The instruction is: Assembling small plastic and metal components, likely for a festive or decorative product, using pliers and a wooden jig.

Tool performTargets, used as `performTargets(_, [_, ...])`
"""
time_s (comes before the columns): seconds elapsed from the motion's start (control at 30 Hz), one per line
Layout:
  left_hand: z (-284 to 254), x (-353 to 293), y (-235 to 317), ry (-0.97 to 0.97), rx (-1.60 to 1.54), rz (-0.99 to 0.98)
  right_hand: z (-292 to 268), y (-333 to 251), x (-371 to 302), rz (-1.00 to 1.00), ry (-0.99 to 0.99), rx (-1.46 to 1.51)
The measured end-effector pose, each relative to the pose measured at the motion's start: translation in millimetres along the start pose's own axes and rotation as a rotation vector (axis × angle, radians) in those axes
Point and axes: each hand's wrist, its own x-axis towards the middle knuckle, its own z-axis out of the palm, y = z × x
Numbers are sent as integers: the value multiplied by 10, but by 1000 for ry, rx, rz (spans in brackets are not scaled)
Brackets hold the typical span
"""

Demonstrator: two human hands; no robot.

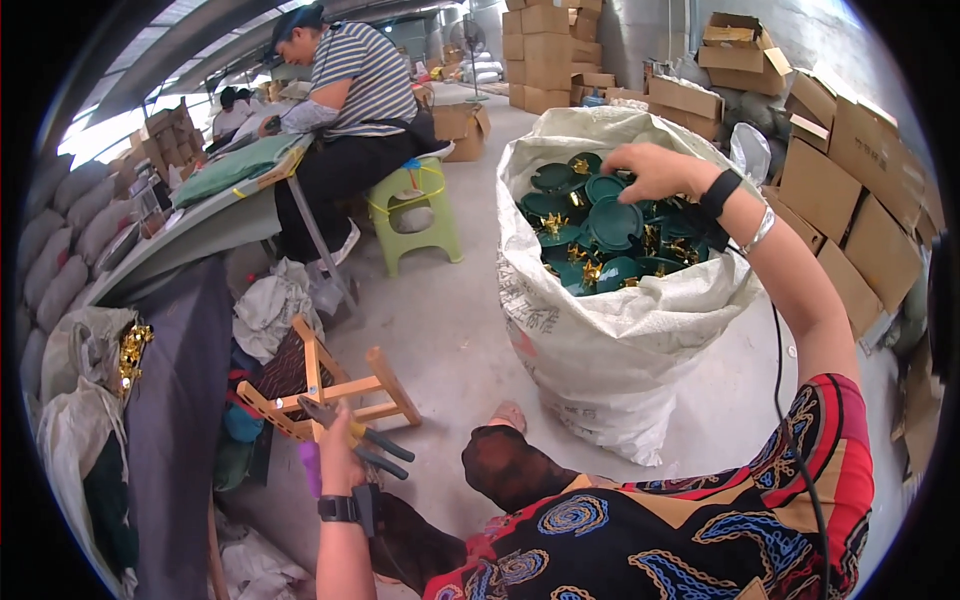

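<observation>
My left hand (341, 455) is closed around a pair of pliers (378, 452) with dark and yellow handles, low beside a wooden folding stool (345, 385). A small purple piece (311, 468) shows along this hand's outer side. My right hand (652, 172) reaches over the mouth of a large white woven sack (600, 350). Its fingers are apart and curved, with the tips at a round green disc (604, 187); I see no firm grip on it. Several more green discs (613, 224) with gold metal clips (592, 272) fill the sack's top.
At the far left a person (360, 80) in a striped shirt sits on a green plastic stool (415, 215) at a table (190, 232). Cardboard boxes (830, 190) stack along the right side. Gold pieces (132, 355) lie in a bag at left. A cable (780, 380) hangs by my right arm.
</observation>
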Motion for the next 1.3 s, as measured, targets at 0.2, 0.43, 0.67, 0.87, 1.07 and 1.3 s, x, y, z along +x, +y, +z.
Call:
performTargets(0.2, [103,-30,-3,-10,3,-1,317,161,-9,80,-197,104])
performTargets(0.43, [-125,54,-13,-3,78,23,232,427,-249,224,-173,12])
performTargets(0.67, [-78,84,-17,-11,51,-5,-26,364,-524,250,-142,478])
performTargets(0.87, [-41,138,-45,-69,36,-51,-288,-93,-1178,57,26,653])
performTargets(1.07, [10,236,-144,-69,57,-49,85,-712,-1534,-4,353,140])
performTargets(1.3, [-29,144,-69,-104,137,-52,-225,-624,-1402,196,398,147])
